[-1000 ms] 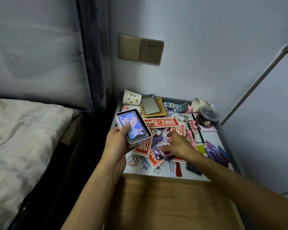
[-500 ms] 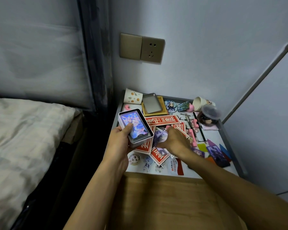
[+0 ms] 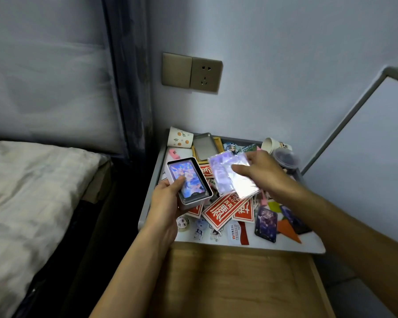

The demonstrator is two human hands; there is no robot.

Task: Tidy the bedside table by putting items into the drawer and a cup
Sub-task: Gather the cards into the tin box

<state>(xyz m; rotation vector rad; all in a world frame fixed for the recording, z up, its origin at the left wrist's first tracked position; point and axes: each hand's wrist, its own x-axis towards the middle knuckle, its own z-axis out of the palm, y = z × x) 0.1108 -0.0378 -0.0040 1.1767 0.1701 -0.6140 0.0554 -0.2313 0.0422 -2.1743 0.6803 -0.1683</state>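
My left hand (image 3: 168, 200) grips a small open metal tin (image 3: 190, 180) with colourful picture cards inside, held over the left side of the bedside table (image 3: 308, 245). My right hand (image 3: 262, 171) pinches a few shiny sleeved cards (image 3: 232, 175), lifted just to the right of the tin. Below the table's front edge the wooden drawer (image 3: 234, 278) stands pulled out. A paper cup with orange prints (image 3: 179, 137) lies on its side at the back left. A second paper cup (image 3: 271, 144) lies at the back right.
Red paper cut-outs (image 3: 225, 210), small figure stickers (image 3: 199, 226), a dark card (image 3: 265, 223), an orange card (image 3: 287, 228), a tin lid (image 3: 203, 146) and a lidded plastic pot (image 3: 286, 158) litter the tabletop. A bed (image 3: 28, 191) lies left; a wall socket (image 3: 204, 74) sits above.
My right hand has picked the shiny cards up off the red cut-outs and raised them beside the tin. The left hand keeps holding the tin in about the same place.
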